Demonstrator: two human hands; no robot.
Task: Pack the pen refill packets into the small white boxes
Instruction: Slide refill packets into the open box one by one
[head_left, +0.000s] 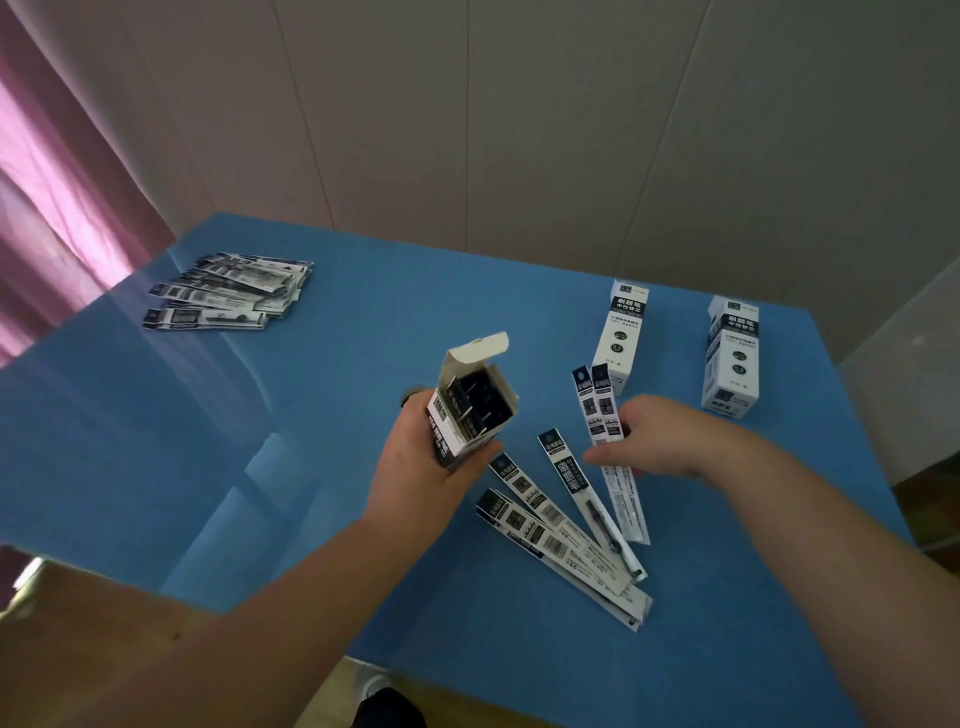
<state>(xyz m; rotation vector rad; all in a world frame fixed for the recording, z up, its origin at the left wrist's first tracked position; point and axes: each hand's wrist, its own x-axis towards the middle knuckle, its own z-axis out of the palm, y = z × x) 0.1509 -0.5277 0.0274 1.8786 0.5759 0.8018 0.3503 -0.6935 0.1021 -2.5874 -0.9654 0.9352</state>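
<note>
Left hand (423, 470) grips the open white box (470, 410) near upright, flap up, mouth tipped toward 1 o'clock; dark packets already stand inside

Right hand (652, 439) pinches two refill packets (597, 402), long axes running 12 to 6, tops toward 12

The held pair lies at 3 o'clock from the box mouth, near but apart. My read: they must swing toward 9 and go in end first, in line with the box's length

Three loose packets (566, 535) fan on the blue surface (234, 441) between the hands, nearer the right

Two closed boxes (621, 335) stand at 1 o'clock; spare packet pile (231, 296) at 10
</note>
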